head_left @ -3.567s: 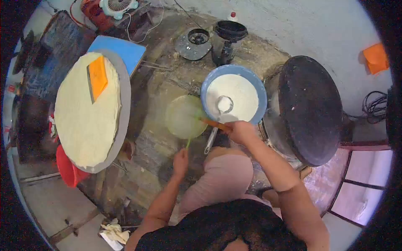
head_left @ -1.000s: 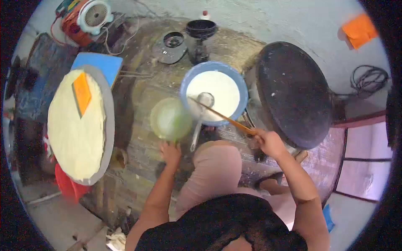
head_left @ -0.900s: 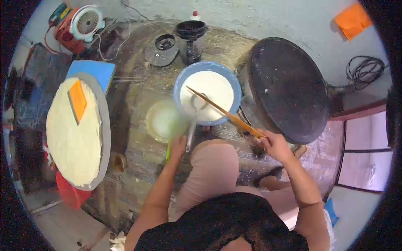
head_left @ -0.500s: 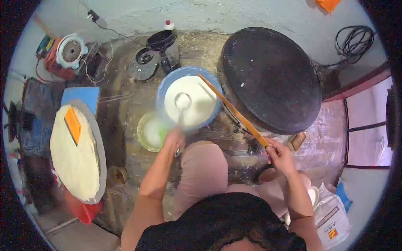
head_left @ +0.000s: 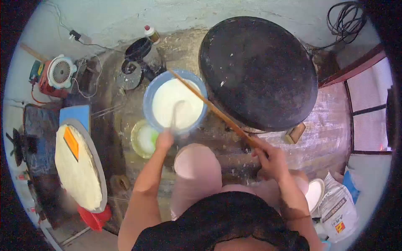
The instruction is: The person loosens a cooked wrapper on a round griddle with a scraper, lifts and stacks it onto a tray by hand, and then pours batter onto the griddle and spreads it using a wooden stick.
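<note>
My left hand (head_left: 164,141) is closed round the handle of a ladle (head_left: 174,115), whose bowl is dipped in the white batter (head_left: 167,98) of the blue basin (head_left: 148,104). My right hand (head_left: 270,158) grips one end of a long wooden spatula (head_left: 228,121); its far end lies over the basin's top edge. Left of the basin stands a pale green bowl (head_left: 136,140) of whitish liquid, with a bright green tool (head_left: 154,137) in it. The large round black griddle (head_left: 259,73) is beyond the spatula, to the right of the basin.
A stack of pale flat sheets (head_left: 77,171) with an orange scraper (head_left: 71,143) rests on a round board at the left. Behind the basin are a black container (head_left: 138,49) and a bottle (head_left: 152,34). A blower (head_left: 61,72) stands back left, a white sack (head_left: 337,209) front right.
My left hand has left the green tool at the bowl and taken the ladle. My right hand has drawn the spatula rightward from the bowl. The view has turned toward the griddle.
</note>
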Demonstrator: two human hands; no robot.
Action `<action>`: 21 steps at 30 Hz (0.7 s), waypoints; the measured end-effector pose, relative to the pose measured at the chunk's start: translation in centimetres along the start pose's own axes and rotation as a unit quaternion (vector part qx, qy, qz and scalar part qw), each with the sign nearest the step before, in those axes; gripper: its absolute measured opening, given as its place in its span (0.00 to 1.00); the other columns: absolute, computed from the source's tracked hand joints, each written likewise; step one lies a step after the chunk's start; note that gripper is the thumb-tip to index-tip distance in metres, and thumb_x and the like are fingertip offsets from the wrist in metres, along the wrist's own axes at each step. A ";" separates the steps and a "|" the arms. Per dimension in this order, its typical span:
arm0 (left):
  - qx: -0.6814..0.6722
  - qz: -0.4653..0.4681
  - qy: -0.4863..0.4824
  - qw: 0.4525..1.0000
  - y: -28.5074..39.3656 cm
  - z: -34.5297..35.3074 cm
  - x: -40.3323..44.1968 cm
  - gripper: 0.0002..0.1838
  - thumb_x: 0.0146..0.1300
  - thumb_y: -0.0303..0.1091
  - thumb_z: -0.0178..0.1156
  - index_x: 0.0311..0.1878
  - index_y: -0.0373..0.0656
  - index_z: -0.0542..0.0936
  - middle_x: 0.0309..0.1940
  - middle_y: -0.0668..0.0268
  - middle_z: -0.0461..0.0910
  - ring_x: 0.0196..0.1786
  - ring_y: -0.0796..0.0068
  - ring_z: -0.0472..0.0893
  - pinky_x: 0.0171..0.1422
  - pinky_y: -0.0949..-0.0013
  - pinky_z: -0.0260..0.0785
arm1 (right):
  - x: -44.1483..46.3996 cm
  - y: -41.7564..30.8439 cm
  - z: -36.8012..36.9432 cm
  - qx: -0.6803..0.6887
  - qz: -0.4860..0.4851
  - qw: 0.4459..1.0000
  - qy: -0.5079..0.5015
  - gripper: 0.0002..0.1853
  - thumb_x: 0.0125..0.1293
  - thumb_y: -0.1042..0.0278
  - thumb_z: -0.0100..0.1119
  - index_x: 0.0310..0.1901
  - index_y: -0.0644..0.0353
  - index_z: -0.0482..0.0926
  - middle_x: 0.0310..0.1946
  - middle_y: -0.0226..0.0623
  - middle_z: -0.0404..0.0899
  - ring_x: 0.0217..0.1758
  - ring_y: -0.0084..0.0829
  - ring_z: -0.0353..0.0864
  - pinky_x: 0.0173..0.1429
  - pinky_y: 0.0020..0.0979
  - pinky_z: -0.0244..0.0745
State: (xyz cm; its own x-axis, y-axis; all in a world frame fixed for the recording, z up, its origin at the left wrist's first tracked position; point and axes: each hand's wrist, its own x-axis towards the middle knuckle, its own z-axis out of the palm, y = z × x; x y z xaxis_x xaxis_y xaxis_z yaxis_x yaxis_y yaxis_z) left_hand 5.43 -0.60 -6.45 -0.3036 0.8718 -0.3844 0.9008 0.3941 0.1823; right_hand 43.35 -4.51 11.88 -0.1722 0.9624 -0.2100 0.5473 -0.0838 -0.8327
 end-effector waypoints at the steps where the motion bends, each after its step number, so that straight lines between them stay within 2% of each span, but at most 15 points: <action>1: -0.013 0.036 -0.020 0.999 -0.1 -0.3 -0.1 0.14 0.56 0.37 0.45 0.36 0.40 0.77 0.34 0.47 0.76 0.41 0.49 0.75 0.43 0.53 0.68 | 0.0 0.0 -0.3 -0.026 0.016 0.999 -0.021 0.18 0.56 0.74 0.52 0.50 0.56 0.72 0.39 0.45 0.77 0.38 0.37 0.79 0.42 0.30 0.72; 2: -0.026 0.070 -0.043 0.996 -0.1 -0.5 -0.5 0.14 0.56 0.37 0.45 0.36 0.39 0.76 0.34 0.47 0.75 0.41 0.48 0.75 0.43 0.53 0.67 | 0.0 0.1 -0.6 -0.026 0.016 0.999 -0.021 0.18 0.56 0.74 0.52 0.50 0.56 0.72 0.39 0.45 0.77 0.38 0.37 0.79 0.42 0.30 0.72; 3: -0.108 0.091 -0.023 0.990 -1.1 -1.1 -0.7 0.15 0.58 0.40 0.45 0.38 0.40 0.76 0.35 0.46 0.75 0.41 0.47 0.75 0.44 0.52 0.66 | -0.1 0.3 -0.6 -0.012 0.017 1.000 -0.018 0.18 0.55 0.74 0.53 0.50 0.56 0.72 0.40 0.45 0.77 0.40 0.39 0.78 0.44 0.30 0.71; 4: -0.108 0.088 -0.026 0.990 -1.1 -1.2 -0.9 0.15 0.58 0.40 0.45 0.38 0.40 0.76 0.35 0.46 0.75 0.41 0.47 0.75 0.44 0.52 0.66 | -0.2 0.5 -0.6 0.002 0.019 1.000 -0.017 0.18 0.55 0.74 0.53 0.49 0.57 0.72 0.41 0.46 0.76 0.43 0.40 0.78 0.46 0.31 0.71; 6: -0.106 -0.068 -0.010 0.992 -0.6 -2.9 -2.1 0.16 0.59 0.41 0.44 0.39 0.41 0.76 0.35 0.46 0.75 0.41 0.46 0.74 0.46 0.52 0.64 | -0.6 1.4 -0.6 0.006 0.028 0.999 -0.015 0.18 0.55 0.74 0.53 0.49 0.57 0.72 0.41 0.46 0.76 0.43 0.40 0.77 0.47 0.32 0.71; 7: -0.105 -0.069 -0.008 0.992 -1.0 -2.0 -1.8 0.16 0.59 0.41 0.44 0.39 0.41 0.76 0.35 0.46 0.75 0.41 0.46 0.74 0.46 0.52 0.64 | -0.6 1.6 -0.7 0.008 0.030 0.999 -0.009 0.18 0.55 0.74 0.53 0.49 0.57 0.72 0.41 0.46 0.76 0.44 0.40 0.77 0.47 0.32 0.70; 10: -0.110 0.042 -0.043 0.992 -2.6 3.0 1.0 0.16 0.61 0.40 0.44 0.44 0.41 0.75 0.38 0.48 0.75 0.44 0.51 0.75 0.48 0.57 0.65 | -0.5 1.6 -1.1 -0.008 0.002 1.000 -0.002 0.18 0.55 0.74 0.53 0.49 0.57 0.72 0.40 0.46 0.76 0.45 0.40 0.77 0.48 0.31 0.70; 11: -0.077 0.084 -0.031 0.993 -1.7 2.0 1.8 0.16 0.61 0.39 0.43 0.42 0.40 0.75 0.36 0.47 0.76 0.43 0.49 0.75 0.46 0.57 0.65 | -0.5 1.4 -1.3 -0.016 -0.006 1.000 -0.001 0.17 0.55 0.74 0.53 0.49 0.57 0.72 0.40 0.46 0.77 0.45 0.40 0.77 0.48 0.31 0.70; 13: -0.208 0.097 0.021 0.973 -0.8 1.3 3.7 0.14 0.60 0.38 0.46 0.40 0.39 0.75 0.32 0.49 0.76 0.42 0.52 0.76 0.44 0.58 0.66 | -0.6 0.3 -1.3 -0.011 0.021 1.000 -0.009 0.17 0.55 0.75 0.52 0.48 0.59 0.72 0.40 0.45 0.77 0.44 0.41 0.77 0.47 0.32 0.71; 14: -0.196 0.052 0.071 0.977 1.7 -0.5 3.1 0.14 0.59 0.38 0.47 0.40 0.38 0.75 0.31 0.49 0.76 0.41 0.53 0.77 0.43 0.58 0.66 | -0.7 0.0 -1.3 -0.009 0.022 1.000 -0.009 0.17 0.55 0.75 0.52 0.48 0.59 0.72 0.40 0.45 0.77 0.44 0.41 0.77 0.47 0.32 0.71; 15: -0.192 0.056 0.075 0.977 2.5 -0.8 2.7 0.14 0.59 0.38 0.47 0.40 0.38 0.75 0.31 0.49 0.76 0.41 0.53 0.77 0.43 0.58 0.66 | -0.7 -0.3 -1.2 0.008 0.036 0.999 -0.016 0.17 0.55 0.75 0.52 0.48 0.59 0.72 0.40 0.46 0.77 0.44 0.41 0.77 0.47 0.32 0.71; 17: 0.048 0.037 -0.025 0.998 3.6 -0.1 1.4 0.13 0.59 0.37 0.47 0.39 0.38 0.74 0.32 0.49 0.76 0.40 0.52 0.77 0.42 0.56 0.67 | -0.3 -0.2 -1.5 0.018 0.046 0.998 -0.025 0.17 0.55 0.75 0.52 0.48 0.59 0.72 0.40 0.46 0.77 0.44 0.41 0.77 0.46 0.32 0.71; 19: -0.006 0.060 -0.018 0.998 0.6 -1.3 0.0 0.13 0.58 0.37 0.46 0.39 0.37 0.74 0.33 0.49 0.76 0.40 0.51 0.76 0.42 0.55 0.67 | -0.5 0.6 -1.1 0.019 -0.003 1.000 -0.010 0.16 0.56 0.74 0.53 0.49 0.60 0.72 0.39 0.46 0.77 0.43 0.41 0.78 0.45 0.32 0.72; 20: -0.058 0.080 -0.015 0.995 -0.7 -2.0 -0.8 0.14 0.57 0.36 0.46 0.39 0.37 0.73 0.34 0.49 0.76 0.39 0.49 0.75 0.42 0.54 0.67 | -0.6 0.9 -1.0 0.022 0.002 1.000 -0.012 0.16 0.56 0.74 0.53 0.49 0.60 0.72 0.39 0.46 0.77 0.43 0.41 0.78 0.45 0.32 0.72; 21: -0.056 0.076 -0.020 0.995 -0.9 -3.0 -1.5 0.14 0.57 0.36 0.46 0.39 0.37 0.73 0.34 0.49 0.76 0.39 0.49 0.75 0.42 0.54 0.67 | -0.8 1.2 -1.0 0.023 0.004 1.000 -0.013 0.17 0.56 0.73 0.53 0.49 0.60 0.72 0.39 0.46 0.77 0.43 0.41 0.78 0.45 0.32 0.72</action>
State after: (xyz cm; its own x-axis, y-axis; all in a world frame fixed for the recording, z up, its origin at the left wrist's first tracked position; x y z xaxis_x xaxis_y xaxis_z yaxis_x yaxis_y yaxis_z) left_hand 4.14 -1.43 -3.30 -0.1511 0.9128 -0.3793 0.8946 0.2895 0.3403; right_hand 44.97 -5.17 11.52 -0.1889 0.9546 -0.2303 0.5108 -0.1048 -0.8533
